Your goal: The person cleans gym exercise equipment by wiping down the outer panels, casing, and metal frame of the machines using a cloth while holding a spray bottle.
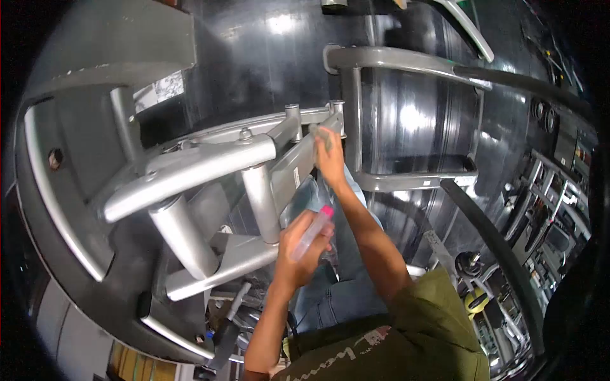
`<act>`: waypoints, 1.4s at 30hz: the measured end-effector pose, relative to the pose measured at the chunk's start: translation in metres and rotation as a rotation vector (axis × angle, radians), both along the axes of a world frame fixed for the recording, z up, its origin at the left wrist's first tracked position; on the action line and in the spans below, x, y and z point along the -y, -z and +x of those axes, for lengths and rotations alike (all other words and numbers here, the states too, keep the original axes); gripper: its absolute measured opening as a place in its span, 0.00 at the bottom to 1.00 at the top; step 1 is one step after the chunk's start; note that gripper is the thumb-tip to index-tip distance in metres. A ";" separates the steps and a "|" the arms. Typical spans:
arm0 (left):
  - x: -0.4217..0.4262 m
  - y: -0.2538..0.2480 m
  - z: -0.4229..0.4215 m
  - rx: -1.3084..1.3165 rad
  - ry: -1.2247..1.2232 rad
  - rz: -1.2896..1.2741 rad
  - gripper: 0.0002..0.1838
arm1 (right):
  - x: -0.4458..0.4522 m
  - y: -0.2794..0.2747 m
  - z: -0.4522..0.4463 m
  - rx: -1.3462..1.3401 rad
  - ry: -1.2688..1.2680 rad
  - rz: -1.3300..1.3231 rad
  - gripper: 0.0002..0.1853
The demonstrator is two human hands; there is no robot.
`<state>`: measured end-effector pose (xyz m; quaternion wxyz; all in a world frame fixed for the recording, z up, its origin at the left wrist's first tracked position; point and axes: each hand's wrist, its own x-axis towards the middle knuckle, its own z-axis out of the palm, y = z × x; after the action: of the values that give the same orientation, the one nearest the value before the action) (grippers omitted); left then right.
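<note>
My left hand (pixel 301 249) is wrapped round a translucent spray bottle (pixel 307 239) with a pink top, held above my lap. Farther forward, my right hand (pixel 329 157) presses a greyish cloth (pixel 316 134) against the end of a grey metal beam (pixel 294 162). The beam belongs to a large silver-grey frame, whose thick upper arm (pixel 190 171) and upright tubes (pixel 259 202) stand to the left of my hands. Part of the cloth is hidden under my fingers.
A bent grey tubular frame (pixel 358 117) rises at the right, with a dark bar (pixel 489 238) slanting below it. Curved dark panels with silver edging (pixel 60 197) are at the left. Metal racks (pixel 549 213) and a yellow object (pixel 475 301) lie at the far right.
</note>
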<state>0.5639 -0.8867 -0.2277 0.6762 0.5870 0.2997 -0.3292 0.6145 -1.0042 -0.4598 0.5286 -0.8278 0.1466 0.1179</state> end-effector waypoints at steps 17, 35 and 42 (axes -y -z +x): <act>0.002 0.032 0.032 0.207 0.194 0.051 0.07 | 0.023 0.074 0.009 -0.012 0.115 -0.033 0.16; 0.004 0.030 0.036 0.125 0.196 0.185 0.23 | 0.036 0.136 -0.006 -0.073 0.248 -0.065 0.19; 0.003 0.031 0.038 0.138 0.223 0.206 0.22 | 0.000 0.053 -0.054 0.101 0.274 0.200 0.17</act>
<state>0.6016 -0.8897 -0.2589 0.5906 0.7041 0.2180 -0.3285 0.5607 -1.0046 -0.5129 0.6260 -0.7483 0.2188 0.0168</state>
